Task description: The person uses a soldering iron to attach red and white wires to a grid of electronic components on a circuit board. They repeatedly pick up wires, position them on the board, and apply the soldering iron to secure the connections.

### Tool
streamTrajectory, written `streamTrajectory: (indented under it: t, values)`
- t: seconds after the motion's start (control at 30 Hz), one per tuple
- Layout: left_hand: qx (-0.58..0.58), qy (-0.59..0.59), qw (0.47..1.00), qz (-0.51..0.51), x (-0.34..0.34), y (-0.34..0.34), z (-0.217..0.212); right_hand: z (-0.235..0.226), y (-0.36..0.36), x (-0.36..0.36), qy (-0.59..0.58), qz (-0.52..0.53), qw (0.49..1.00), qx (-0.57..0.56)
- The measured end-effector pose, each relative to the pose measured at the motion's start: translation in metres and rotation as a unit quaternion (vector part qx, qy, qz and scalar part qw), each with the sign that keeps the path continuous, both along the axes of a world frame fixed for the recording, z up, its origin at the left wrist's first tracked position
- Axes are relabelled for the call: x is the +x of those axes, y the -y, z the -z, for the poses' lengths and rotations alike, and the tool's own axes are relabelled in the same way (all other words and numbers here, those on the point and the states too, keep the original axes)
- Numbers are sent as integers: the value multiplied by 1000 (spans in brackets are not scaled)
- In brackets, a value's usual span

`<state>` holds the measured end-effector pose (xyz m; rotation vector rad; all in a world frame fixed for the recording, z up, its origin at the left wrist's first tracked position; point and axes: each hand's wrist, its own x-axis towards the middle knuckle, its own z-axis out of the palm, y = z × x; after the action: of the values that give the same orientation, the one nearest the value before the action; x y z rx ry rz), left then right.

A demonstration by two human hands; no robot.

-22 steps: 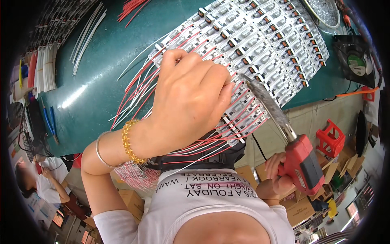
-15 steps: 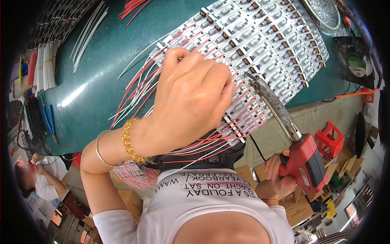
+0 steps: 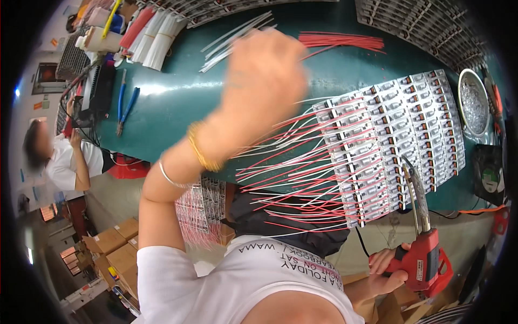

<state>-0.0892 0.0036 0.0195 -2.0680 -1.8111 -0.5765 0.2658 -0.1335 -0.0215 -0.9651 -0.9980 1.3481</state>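
Observation:
My right hand is wrapped around the grip of a red soldering gun. The gun's long metal tip points up over the right part of a panel of small circuit boards. Red and white wires fan out leftward from the panel's left edge. My left hand is raised over the table, beside loose white wires and a pile of red wires. Motion smears its fingers, so I cannot see whether they hold anything.
Blue-handled pliers and bundled white wires lie on the green table's left side. More board panels stand at the back right. A round metal bowl and a black fan are at the right. A co-worker works at the left.
My left hand has left the circuit board panel and moved up and away toward the loose wires. The soldering gun stays in my right hand. The view has shifted, showing more of the table's far side.

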Motion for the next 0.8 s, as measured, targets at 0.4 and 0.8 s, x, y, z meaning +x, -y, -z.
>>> streamTrajectory:
  t: [0.4, 0.8]
  values:
    - [-268, 28, 961, -67, -125, -58, 5, -5, -4, -4, 10, -33, 999, 10]
    - [-79, 280, 951, -101, -115, -26, -13, -2, 3, -3, -4, -22, 1000, 8]
